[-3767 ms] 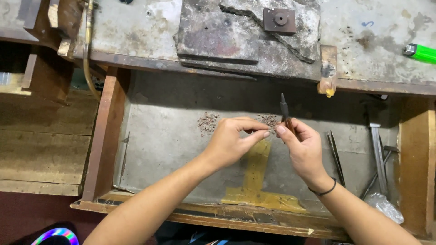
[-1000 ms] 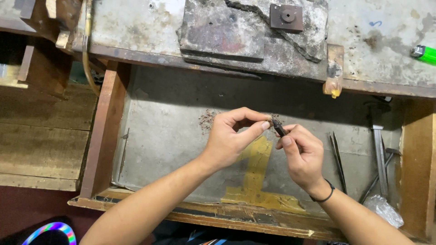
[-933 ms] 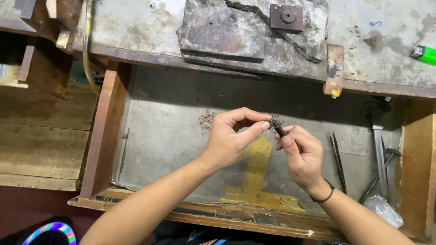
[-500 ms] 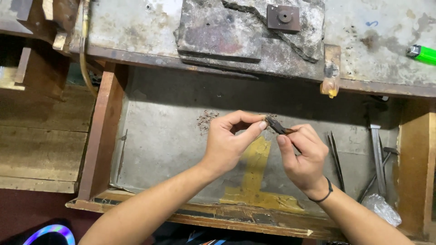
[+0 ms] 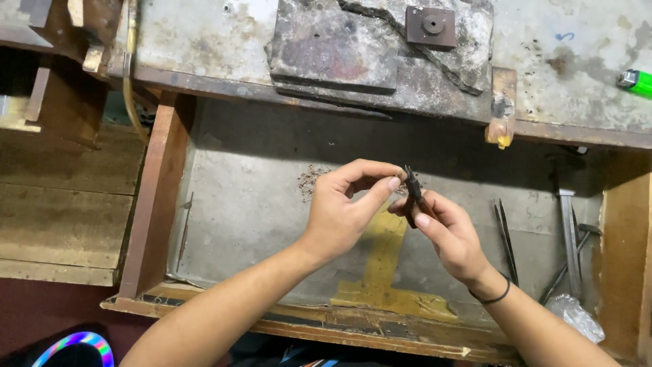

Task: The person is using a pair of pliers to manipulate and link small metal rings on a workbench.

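Dark metal pliers meet pinched fingertips over a grey-lined wooden drawer [image 5: 231, 204].

The left hand [image 5: 343, 211] pinches thumb and forefinger together on something too small to make out. Just right of those fingertips [image 5: 392, 182] stand the slim, dark, pointed pliers [image 5: 410, 187], tips up, gripped by the right hand [image 5: 445, 234], whose fingers wrap the handles.

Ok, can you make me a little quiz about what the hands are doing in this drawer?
1. True or false: the right hand holds small dark pliers.
2. What colour is the lighter on the bench top: A red, B green, C blue?
3. Fill in: yellow tape is stuck to the floor of the ____.

Key: 1 true. 2 B. 3 drawer. The left hand pinches something too small to tell, right at the pliers' tip.
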